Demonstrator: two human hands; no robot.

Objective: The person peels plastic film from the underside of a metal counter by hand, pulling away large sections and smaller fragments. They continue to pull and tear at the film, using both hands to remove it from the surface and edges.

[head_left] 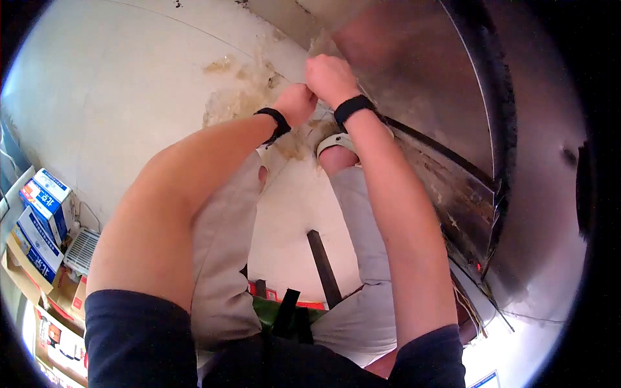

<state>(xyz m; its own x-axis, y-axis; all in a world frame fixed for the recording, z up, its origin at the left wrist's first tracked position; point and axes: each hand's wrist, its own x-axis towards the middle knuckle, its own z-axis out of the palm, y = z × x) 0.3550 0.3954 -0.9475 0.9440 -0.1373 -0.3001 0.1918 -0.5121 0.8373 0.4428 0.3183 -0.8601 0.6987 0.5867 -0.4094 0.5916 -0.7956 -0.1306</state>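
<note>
Close together in front of a metal panel, both my hands are curled shut at the top middle. My left hand is a closed fist, its fingers turned toward the other hand. Slightly higher and to the right, my right hand is closed too, with its fingertips hidden. Whatever lies between the fingers is too small or covered to make out. Crumpled, see-through yellowish scraps lie on the pale floor beside my left hand, and more wisps show just above my right hand. Black bands circle both wrists.
The stained metal panel with a dark edge rises on the right. Blue-and-white boxes and an open carton stand at the far left, near a white grille. A light shoe is below my hands. I sit on a low green seat.
</note>
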